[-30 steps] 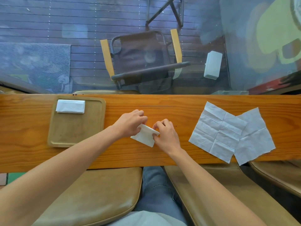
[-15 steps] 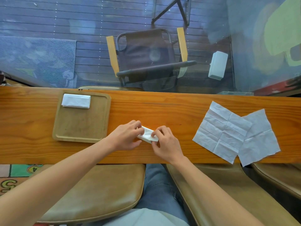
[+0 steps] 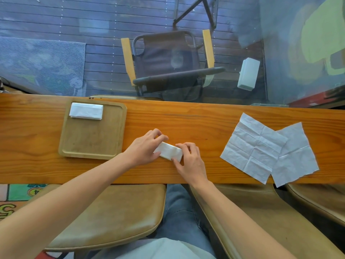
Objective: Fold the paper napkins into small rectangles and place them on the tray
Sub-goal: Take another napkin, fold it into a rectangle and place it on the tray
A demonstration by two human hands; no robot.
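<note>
Since a second ago, the napkin [image 3: 170, 152] has been folded down to a small rectangle on the tabletop [image 3: 205, 128]. It is pinched by the left hand [image 3: 144, 149] and right hand [image 3: 190, 161]. Edges should be aligned and creased before transfer to the tray [image 3: 93, 139].

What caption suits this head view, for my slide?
Both hands press a folded napkin flat beside the tray.

Four napkins [image 3: 169, 151], one tray [image 3: 93, 141].
</note>
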